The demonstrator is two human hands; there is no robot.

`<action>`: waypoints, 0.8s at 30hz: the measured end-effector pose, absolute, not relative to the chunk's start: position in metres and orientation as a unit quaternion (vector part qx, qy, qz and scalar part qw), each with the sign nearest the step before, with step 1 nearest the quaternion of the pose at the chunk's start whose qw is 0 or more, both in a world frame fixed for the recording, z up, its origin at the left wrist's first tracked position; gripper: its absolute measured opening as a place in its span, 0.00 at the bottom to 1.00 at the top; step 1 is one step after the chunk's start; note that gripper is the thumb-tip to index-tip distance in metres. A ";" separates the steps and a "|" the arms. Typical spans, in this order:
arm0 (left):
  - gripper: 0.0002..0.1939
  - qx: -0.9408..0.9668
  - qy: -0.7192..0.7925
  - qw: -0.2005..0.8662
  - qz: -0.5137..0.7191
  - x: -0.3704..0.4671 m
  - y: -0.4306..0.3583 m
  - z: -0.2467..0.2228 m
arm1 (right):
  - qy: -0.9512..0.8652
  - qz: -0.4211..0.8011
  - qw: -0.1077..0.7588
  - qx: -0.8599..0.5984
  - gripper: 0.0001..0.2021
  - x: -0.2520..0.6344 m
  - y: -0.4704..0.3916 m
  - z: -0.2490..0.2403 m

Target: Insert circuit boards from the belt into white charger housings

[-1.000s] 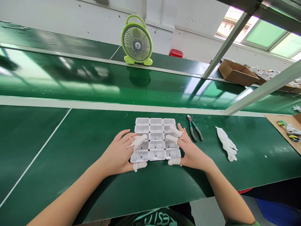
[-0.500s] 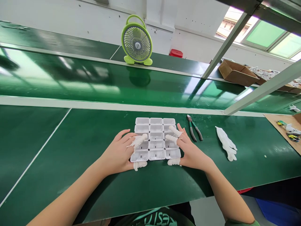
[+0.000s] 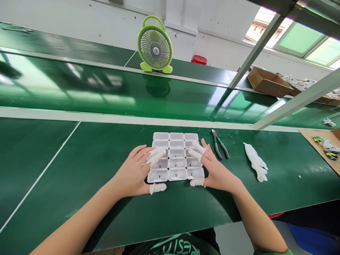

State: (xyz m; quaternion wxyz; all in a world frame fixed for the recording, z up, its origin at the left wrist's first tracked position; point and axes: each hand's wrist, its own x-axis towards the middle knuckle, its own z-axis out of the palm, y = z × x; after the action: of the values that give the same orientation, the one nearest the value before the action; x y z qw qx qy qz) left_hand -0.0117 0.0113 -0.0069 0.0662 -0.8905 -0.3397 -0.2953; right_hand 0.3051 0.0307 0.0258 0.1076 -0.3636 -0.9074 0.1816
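Observation:
A block of small clear plastic trays [image 3: 177, 153], three across and several deep, lies on the green table. Small dark marks show in several of the nearer compartments. My left hand [image 3: 138, 171] rests at the block's left side, thumb at the near edge and fingers over the left column. At the right side is my right hand [image 3: 215, 168], its thumb by the near corner and two fingers over the right column. White coverings wrap the thumb and some fingertips of both hands. The fingers of each hand are spread, with nothing gripped between them.
Green-handled pliers [image 3: 219, 144] and a white glove [image 3: 256, 162] lie to the right. A cardboard tray [image 3: 316, 141] with small parts sits far right. Behind, a raised shelf bears a green fan [image 3: 155, 47], a red object [image 3: 199, 60] and a cardboard box [image 3: 268, 82].
My left thumb has come slightly away from the trays' near edge, and its fingers have shifted a little. The fingers of my right hand have moved slightly right. The trays look unmoved.

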 end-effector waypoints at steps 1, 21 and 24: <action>0.38 -0.890 -0.342 0.065 -0.295 -0.012 0.011 -0.007 | -0.908 0.178 0.108 -0.363 0.52 0.305 0.031 0.025; 0.22 -0.904 -0.343 0.033 -0.252 -0.012 0.007 -0.015 | -0.946 0.062 0.208 -0.242 0.23 0.304 0.032 0.022; 0.22 -0.906 -0.336 0.046 -0.255 -0.011 0.007 -0.014 | -0.942 0.013 0.247 -0.229 0.16 0.303 0.034 0.019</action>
State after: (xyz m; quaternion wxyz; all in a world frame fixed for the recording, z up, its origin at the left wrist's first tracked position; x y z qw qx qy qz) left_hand -0.0112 0.0070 -0.0136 0.0462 -0.9056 -0.3358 -0.2551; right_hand 0.3030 0.0338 0.0192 0.2465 -0.2286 -0.9417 0.0131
